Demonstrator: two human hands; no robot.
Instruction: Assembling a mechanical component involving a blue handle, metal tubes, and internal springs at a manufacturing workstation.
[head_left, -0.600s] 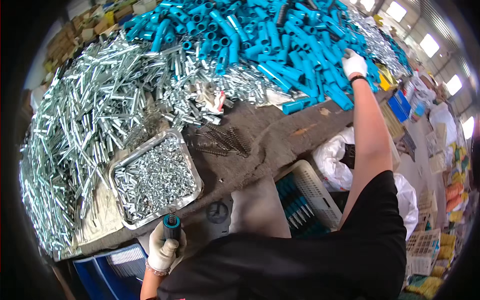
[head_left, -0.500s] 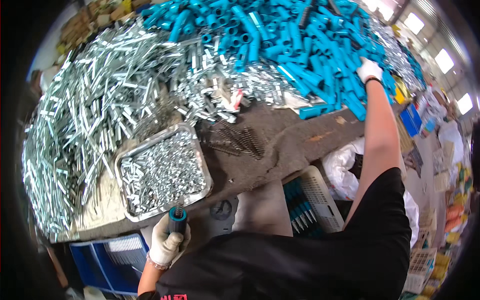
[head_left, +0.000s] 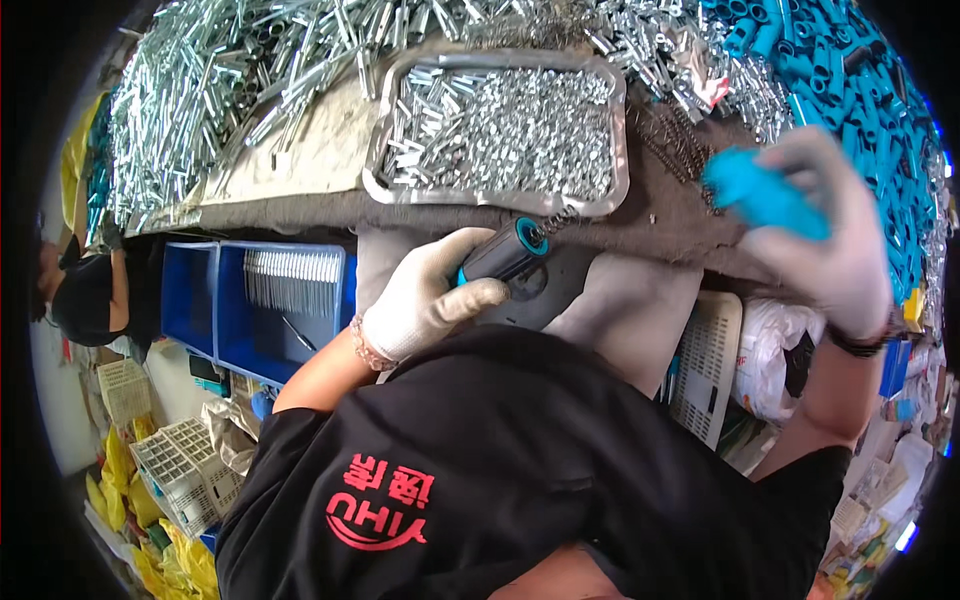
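Note:
My left hand (head_left: 430, 295), in a white glove, is wrapped round a black handle (head_left: 500, 258) with teal ends. A coil spring (head_left: 556, 224) sticks out of the handle's far end. To the right, my gloved right hand (head_left: 840, 240) grips a teal tube (head_left: 765, 195) above the bench edge; both are smeared by motion. Beyond the handle lies a metal tray (head_left: 480, 198) of small shiny metal pieces. Loose springs (head_left: 672, 142) rest on the dark bench cloth between the tray and the teal tube.
Metal rods (head_left: 190, 110) are heaped at the far left, teal tubes (head_left: 870, 120) at the far right. Below the bench are a blue bin (head_left: 225, 310) with metal shafts, a white basket (head_left: 710, 360) and a white bag (head_left: 765, 365). Another person (head_left: 95, 290) is at the left.
My right hand has come back from the teal tube pile with a tube in it. The left hand still holds the handle, now tilted to the right. My view has swung left and down.

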